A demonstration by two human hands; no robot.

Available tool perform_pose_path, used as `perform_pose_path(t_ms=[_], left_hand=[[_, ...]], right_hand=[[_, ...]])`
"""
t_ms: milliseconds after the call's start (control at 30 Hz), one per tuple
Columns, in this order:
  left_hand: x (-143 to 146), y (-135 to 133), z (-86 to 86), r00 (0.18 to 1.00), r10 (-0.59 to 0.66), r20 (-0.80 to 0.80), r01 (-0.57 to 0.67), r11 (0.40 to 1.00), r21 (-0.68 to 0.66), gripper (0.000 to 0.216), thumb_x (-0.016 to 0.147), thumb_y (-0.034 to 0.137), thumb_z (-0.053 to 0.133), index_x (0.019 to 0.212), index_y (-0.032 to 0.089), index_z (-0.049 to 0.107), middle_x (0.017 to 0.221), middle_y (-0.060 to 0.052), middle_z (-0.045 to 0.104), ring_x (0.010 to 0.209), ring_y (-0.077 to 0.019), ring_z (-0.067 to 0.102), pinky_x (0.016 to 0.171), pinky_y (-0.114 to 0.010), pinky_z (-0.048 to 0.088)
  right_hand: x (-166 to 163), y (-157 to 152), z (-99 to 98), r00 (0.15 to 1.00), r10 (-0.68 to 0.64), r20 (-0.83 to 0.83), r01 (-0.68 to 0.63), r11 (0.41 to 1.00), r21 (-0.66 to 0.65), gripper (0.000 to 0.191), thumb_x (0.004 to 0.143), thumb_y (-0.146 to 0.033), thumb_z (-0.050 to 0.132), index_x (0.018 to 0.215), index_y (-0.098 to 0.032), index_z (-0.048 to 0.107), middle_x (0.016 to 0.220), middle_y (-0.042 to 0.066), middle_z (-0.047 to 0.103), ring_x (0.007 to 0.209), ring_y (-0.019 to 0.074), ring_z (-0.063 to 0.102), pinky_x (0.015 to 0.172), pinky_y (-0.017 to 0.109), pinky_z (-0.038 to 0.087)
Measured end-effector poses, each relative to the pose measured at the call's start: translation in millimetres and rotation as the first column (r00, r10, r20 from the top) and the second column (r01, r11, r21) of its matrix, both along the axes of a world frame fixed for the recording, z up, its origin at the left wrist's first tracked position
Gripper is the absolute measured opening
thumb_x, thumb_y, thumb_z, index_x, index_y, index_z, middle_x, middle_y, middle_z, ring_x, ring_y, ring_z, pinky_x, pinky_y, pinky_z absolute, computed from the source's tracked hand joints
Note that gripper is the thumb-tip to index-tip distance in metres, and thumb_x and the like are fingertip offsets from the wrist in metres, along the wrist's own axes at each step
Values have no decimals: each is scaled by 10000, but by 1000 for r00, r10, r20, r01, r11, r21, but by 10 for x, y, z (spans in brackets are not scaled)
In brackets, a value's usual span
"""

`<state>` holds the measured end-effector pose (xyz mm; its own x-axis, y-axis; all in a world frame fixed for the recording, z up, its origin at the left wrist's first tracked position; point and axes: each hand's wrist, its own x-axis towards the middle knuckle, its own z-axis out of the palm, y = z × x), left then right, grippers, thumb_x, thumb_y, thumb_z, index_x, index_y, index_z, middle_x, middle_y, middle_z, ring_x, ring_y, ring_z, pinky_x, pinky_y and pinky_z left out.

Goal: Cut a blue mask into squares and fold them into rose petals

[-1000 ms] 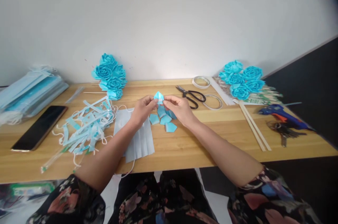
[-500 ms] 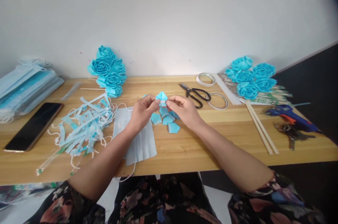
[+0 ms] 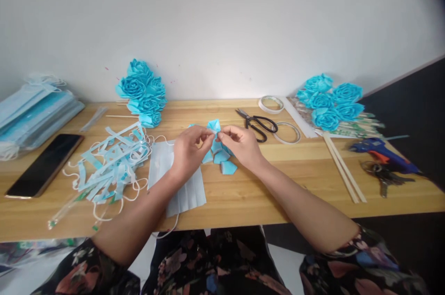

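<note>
Between my hands is a small folded blue petal point(image 3: 213, 125), cut from mask fabric by its look. My left hand point(image 3: 191, 146) pinches its lower edge from the left. From the right, my right hand point(image 3: 241, 146) pinches the same edge, fingertips nearly touching the left ones. Several more folded blue pieces point(image 3: 228, 168) lie on the table just below, partly hidden by my hands. A pleated blue face mask point(image 3: 187, 193) lies flat under my left wrist and forearm.
Left: a pile of cut strips point(image 3: 107, 165), a phone point(image 3: 45, 165), stacked masks point(image 3: 38, 114) and blue fabric roses point(image 3: 142, 93). Right: black-handled scissors point(image 3: 259, 123), tape rolls point(image 3: 271, 104), more roses point(image 3: 327, 100), wooden sticks point(image 3: 344, 167), a glue gun point(image 3: 385, 153) and keys point(image 3: 384, 176).
My fingertips have drawn closer together, gathering the petal's lower edge. My left hand has shifted slightly right and turned, covering more of the loose pieces.
</note>
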<state>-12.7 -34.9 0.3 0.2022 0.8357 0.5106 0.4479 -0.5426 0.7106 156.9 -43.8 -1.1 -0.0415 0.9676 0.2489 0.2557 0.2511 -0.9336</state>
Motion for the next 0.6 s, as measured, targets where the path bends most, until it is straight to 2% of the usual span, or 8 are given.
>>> perform_pose_path(t_ms=[233,600], left_hand=[[-3,31,-64,999,36,-11,-36,998,-57,110,862,269,624,895,192,696,727,-11,659,633,-120,524,644,-259,426],[6,19,-66,999,26,-41,-29,997,-74,139,862,283,607,867,193,712,723,-21,674,637,-128,535,640,-260,422]], right_hand=[[-27,-21,11,999,-5,44,3,999,33,135,823,-300,599,755,-206,669,731,9,726,656,135,640,613,247,479],[-26,-34,-1,974,-64,217,30,987,156,117,829,-254,588,742,-218,659,713,1,703,648,137,627,639,250,481]])
